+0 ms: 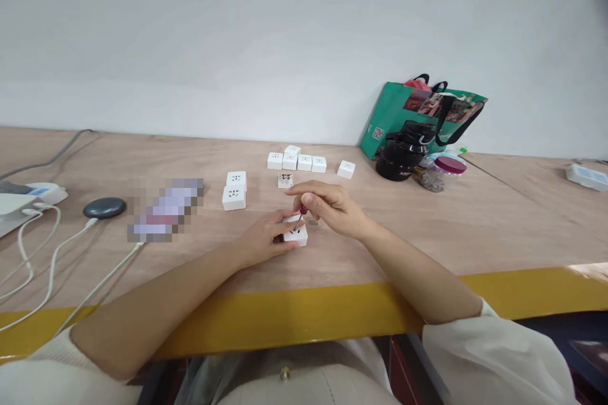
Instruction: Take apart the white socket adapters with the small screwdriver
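Observation:
A white wall socket (297,237) lies on the wooden table in front of me, its slotted face up. My left hand (266,237) grips it from the left, fingers along its far and near sides. In my right hand (327,202) is a small screwdriver (303,209) with a red handle, held nearly upright. Its thin shaft runs down to the socket's face; the exact spot where the tip sits is too small to make out. Just beyond my hands lies an opened socket part (285,180) with its inner metal pieces showing.
More white sockets (234,196) stand at the left, with several (289,161) at the back and one (346,169) apart. A black flask (401,155), green bag (380,117) and lidded jar (432,178) stand back right. A phone (168,209), dark puck (104,207) and white cables (52,266) lie left.

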`<state>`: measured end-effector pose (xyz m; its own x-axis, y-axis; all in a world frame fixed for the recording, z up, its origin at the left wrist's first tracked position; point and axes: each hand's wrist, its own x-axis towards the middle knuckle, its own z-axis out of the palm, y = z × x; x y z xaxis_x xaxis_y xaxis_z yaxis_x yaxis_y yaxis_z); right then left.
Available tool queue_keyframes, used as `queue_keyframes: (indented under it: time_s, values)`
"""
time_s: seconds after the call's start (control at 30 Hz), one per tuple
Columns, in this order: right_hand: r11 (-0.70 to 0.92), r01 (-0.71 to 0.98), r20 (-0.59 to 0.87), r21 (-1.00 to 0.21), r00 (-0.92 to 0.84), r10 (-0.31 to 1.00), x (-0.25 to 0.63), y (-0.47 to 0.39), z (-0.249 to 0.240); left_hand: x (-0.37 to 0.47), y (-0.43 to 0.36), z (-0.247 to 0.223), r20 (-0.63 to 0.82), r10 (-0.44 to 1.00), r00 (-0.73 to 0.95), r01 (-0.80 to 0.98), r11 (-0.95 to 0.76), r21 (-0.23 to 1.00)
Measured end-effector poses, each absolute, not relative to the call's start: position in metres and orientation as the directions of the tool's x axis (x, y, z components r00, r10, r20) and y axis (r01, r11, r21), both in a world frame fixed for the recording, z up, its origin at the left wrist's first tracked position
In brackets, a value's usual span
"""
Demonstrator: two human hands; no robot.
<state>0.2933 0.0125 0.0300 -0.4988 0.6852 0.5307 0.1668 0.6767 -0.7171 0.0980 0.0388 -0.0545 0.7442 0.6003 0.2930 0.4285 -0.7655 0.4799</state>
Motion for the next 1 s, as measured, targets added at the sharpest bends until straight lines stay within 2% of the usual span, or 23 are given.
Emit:
queue_keyframes:
  time_s: [0.1,0.17,0.3,0.4,0.53,0.7,0.83,1.0]
  values:
    - [0.668,0.18,0.487,-0.722,-0.554,0.676,0.2955,0.0105,0.0323,0.0983,0.0396,-0.0546,0.308,0.587,0.748,0.416,-0.778,0.471]
    - [0.69,0.214,0.507,-0.692,-0.537,0.674,0.2947,0.0096,0.0323,0.0986,0.0392,-0.0538,0.307,0.586,0.75,0.419,-0.78,0.464]
    - [0.779,0.32,0.607,-0.539,-0.493,0.623,0.2907,0.009,0.03,0.0994,0.0374,-0.0517,0.31,0.584,0.75,0.414,-0.78,0.468]
    - [0.824,0.34,0.645,-0.454,-0.513,0.567,0.2902,0.0089,0.0288,0.0996,0.0367,-0.0517,0.323,0.578,0.749,0.403,-0.785,0.47]
    - [0.811,0.352,0.641,-0.468,-0.496,0.585,0.2917,0.009,0.029,0.0993,0.0372,-0.053,0.345,0.565,0.749,0.383,-0.795,0.471]
    - [0.821,0.379,0.655,-0.426,-0.496,0.569,0.2915,0.0092,0.0306,0.0994,0.0383,-0.0531,0.371,0.537,0.758,0.352,-0.814,0.462]
    - [0.818,0.348,0.639,-0.458,-0.511,0.575,0.2916,0.0093,0.0305,0.0986,0.04,-0.0555,0.384,0.526,0.759,0.339,-0.822,0.457]
    - [0.828,0.405,0.67,-0.387,-0.494,0.554,0.2921,0.0106,0.0297,0.0978,0.0403,-0.0583,0.376,0.53,0.76,0.349,-0.821,0.451]
